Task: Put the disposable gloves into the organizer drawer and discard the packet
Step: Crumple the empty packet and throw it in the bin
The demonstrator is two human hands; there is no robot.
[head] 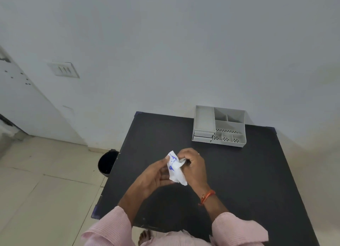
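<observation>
A small white packet [175,169] with blue print is held above the middle of the black table [248,181]. My left hand [154,177] grips its left side from below. My right hand [193,164] pinches its top right part, where a bit of thin grey material shows at the fingertips; whether this is a glove I cannot tell. The grey organizer [219,126] stands at the table's far right, with open compartments on top and two small drawers [202,136] at its front left, both pushed in.
A black waste bin [106,163] stands on the tiled floor just left of the table's left edge. A white wall runs behind the table, with a switch plate [64,70] at the left. My bare foot [144,236] shows under the near edge.
</observation>
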